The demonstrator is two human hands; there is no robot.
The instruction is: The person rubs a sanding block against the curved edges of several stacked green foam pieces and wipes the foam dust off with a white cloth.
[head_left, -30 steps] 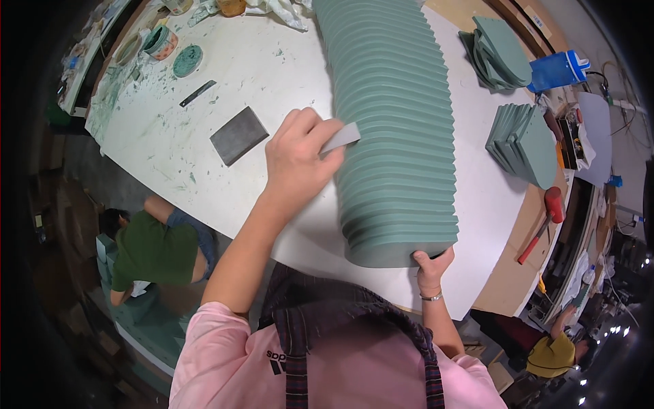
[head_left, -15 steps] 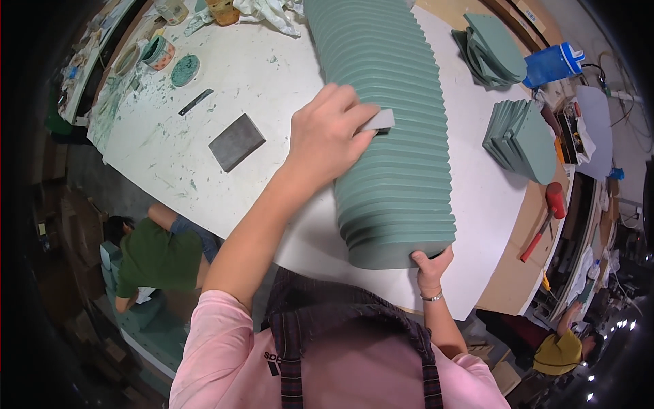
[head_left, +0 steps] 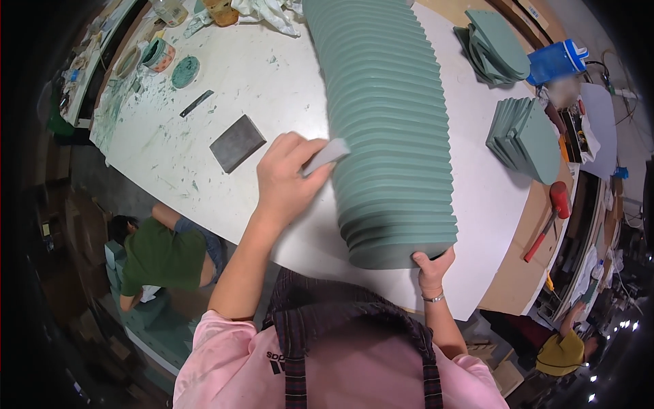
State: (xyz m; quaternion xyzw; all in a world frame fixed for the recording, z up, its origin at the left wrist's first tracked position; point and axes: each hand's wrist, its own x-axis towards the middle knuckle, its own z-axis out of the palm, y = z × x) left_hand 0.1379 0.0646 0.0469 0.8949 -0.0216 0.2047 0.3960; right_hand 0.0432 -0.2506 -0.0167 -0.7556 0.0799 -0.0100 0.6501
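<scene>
A long, ridged green piece (head_left: pixel 388 136) with rounded sides lies down the middle of the table. My left hand (head_left: pixel 289 177) is closed round a light grey sanding block (head_left: pixel 325 156), whose tip is at the piece's left edge. At the near end my right hand (head_left: pixel 434 269) grips the lower right corner, thumb against the flat end face and fingers mostly hidden behind it. A larger dark grey block (head_left: pixel 237 143) lies on the white table (head_left: pixel 272 75), left of my left hand.
Thin green panels stand in two bundles (head_left: pixel 521 140) (head_left: pixel 494 48) at the right, near a blue bottle (head_left: pixel 556 63) and a red mallet (head_left: pixel 548 218). A green-stained tub (head_left: pixel 159 56), its lid (head_left: pixel 184 72) and a dark blade (head_left: pixel 197 103) lie at left. Two people work nearby.
My left hand, with the sanding block, has moved left and toward me, from the top of the ridged piece to its left edge. My right hand has kept its place.
</scene>
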